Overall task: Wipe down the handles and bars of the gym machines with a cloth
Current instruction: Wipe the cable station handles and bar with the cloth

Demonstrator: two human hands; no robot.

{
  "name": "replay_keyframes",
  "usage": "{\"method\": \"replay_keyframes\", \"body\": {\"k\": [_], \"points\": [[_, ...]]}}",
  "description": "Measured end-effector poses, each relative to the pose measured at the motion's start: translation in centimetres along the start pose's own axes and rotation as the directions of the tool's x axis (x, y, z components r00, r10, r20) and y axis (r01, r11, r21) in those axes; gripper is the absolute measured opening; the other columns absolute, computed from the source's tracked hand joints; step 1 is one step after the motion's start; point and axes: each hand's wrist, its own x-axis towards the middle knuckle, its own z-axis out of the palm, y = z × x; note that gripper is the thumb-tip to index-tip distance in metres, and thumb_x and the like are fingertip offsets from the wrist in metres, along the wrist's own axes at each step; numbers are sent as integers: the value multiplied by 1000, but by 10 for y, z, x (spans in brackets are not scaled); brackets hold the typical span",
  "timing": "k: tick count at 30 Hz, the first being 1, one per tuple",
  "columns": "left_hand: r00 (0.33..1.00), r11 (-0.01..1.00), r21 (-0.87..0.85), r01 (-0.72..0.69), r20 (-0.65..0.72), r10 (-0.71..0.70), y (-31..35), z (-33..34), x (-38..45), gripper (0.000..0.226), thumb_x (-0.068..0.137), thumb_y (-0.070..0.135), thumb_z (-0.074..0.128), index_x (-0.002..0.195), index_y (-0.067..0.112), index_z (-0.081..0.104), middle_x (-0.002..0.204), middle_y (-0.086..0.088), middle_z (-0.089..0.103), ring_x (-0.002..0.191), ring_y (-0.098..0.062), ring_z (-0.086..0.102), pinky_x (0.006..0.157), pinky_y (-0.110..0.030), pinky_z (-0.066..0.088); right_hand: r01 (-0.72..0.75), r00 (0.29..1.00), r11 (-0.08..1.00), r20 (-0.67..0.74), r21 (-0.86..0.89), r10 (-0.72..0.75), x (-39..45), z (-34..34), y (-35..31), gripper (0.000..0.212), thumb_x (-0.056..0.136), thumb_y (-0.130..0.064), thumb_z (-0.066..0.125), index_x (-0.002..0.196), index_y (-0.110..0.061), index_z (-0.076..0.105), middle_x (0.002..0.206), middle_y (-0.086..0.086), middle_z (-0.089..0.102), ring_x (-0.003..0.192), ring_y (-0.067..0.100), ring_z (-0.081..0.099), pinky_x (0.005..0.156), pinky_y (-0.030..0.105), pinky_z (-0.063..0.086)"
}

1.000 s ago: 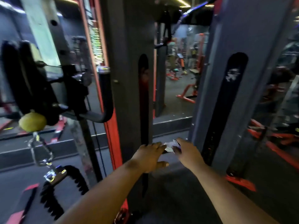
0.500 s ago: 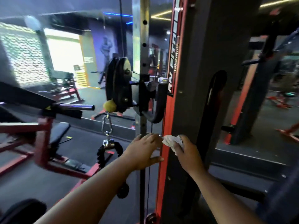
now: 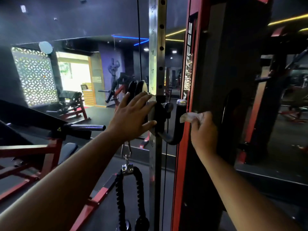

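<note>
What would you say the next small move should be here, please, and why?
Probably bring the right hand slightly left to lay the cloth on the black curved handle. The cloth sits just beside its upright end, while the open left hand reaches toward the pulley carriage.

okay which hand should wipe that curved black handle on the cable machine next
Right. The right hand grips the cloth right beside the curved black handle; the left hand is open, clothless, at the pulley carriage.

Left hand (image 3: 131,114) flat, seemingly against the pulley carriage (image 3: 160,112); right hand (image 3: 204,130) pinches cloth (image 3: 191,117) beside curved handle (image 3: 180,120).
</note>
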Motion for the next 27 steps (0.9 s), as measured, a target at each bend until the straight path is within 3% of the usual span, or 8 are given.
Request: {"method": "replay_keyframes", "body": {"k": [6,11,14,17,20,23,25,27], "points": [[996,997,45,69,54,-71,-21,19,14,78,96,71,43,159,26,31,169,-3,25,159,-23,11,124,-57,17,-183,962,932,-138,314,235,16,6,-27,34,109,-27,47,141,-16,50,121,-10,60,99,2,63,70,9,45],[994,994,16,105,-13,-105,-17,32,16,76,96,65,44,159,23,33,171,-6,18,159,-25,5,124,-59,17,-368,927,773,138,517,349,10,32,-35,35,110,-22,44,142,-26,55,132,-1,65,100,8,65,77,22,54],[984,986,-10,168,-55,-168,-15,32,27,74,97,60,45,160,24,28,172,-7,12,160,-25,2,125,-58,14,-370,929,743,207,558,307,-1,46,-40,41,110,-21,43,151,-27,47,144,-6,57,130,12,55,106,33,50],[971,972,1,236,-41,-236,-14,38,36,72,97,57,41,160,23,31,171,-8,16,159,-27,8,125,-55,16,-355,932,756,268,550,242,-1,56,-37,56,103,-47,53,154,-26,40,151,-1,51,138,11,47,110,31,43],[959,961,10,275,-79,-274,-10,46,37,70,98,54,37,158,18,33,168,-11,26,156,-29,23,124,-53,23,-428,884,771,399,472,246,26,53,-31,74,82,-75,61,133,-22,58,125,2,68,117,19,64,102,43,52],[955,958,13,286,-91,-283,-8,46,39,72,99,54,38,159,15,31,169,-9,25,155,-27,24,124,-51,22,-477,832,686,534,549,152,46,41,-29,43,88,-56,71,109,-18,70,86,-2,72,82,14,68,86,37,54],[953,957,24,288,-99,-285,-8,45,40,74,98,54,36,159,14,30,169,-9,25,155,-26,25,124,-50,22,-471,824,683,556,558,114,37,37,-27,48,86,-56,75,121,-25,67,107,-3,74,102,13,68,102,45,51],[952,957,24,288,-116,-283,-8,44,39,74,98,53,35,159,12,32,168,-10,28,154,-27,27,123,-50,25,-434,850,735,508,521,141,7,37,-28,77,85,-54,77,151,-37,41,153,-3,50,140,8,42,117,43,34]]}}
